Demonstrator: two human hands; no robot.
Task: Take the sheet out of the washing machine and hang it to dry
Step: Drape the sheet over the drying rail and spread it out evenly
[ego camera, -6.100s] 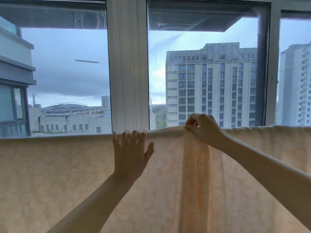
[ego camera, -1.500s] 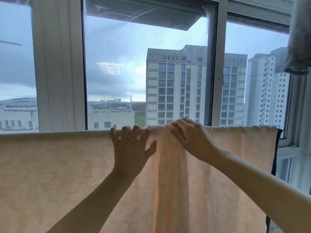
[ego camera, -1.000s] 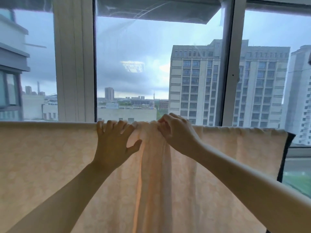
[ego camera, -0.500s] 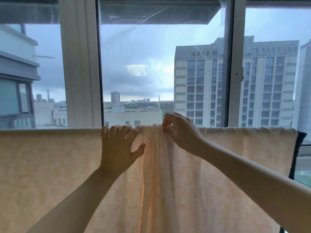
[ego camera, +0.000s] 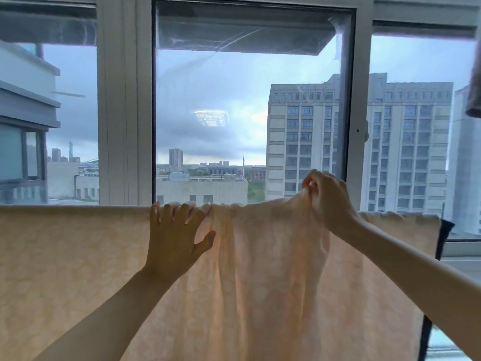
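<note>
The left hand (ego camera: 174,238) is pressing flat, fingers spread, on the sheet (ego camera: 78,269), which is hanging before the window (ego camera: 247,100). The right hand (ego camera: 328,201) is pinching a bunched fold at its top edge. Drawing that fold rightward while the left is anchoring should flatten it.

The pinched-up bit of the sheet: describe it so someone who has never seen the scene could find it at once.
Find the wide window; a peach sheet hangs across its lower part. Right of the middle, the right hand pinches the top edge into a raised peak. Everywhere else that edge runs level.
</note>
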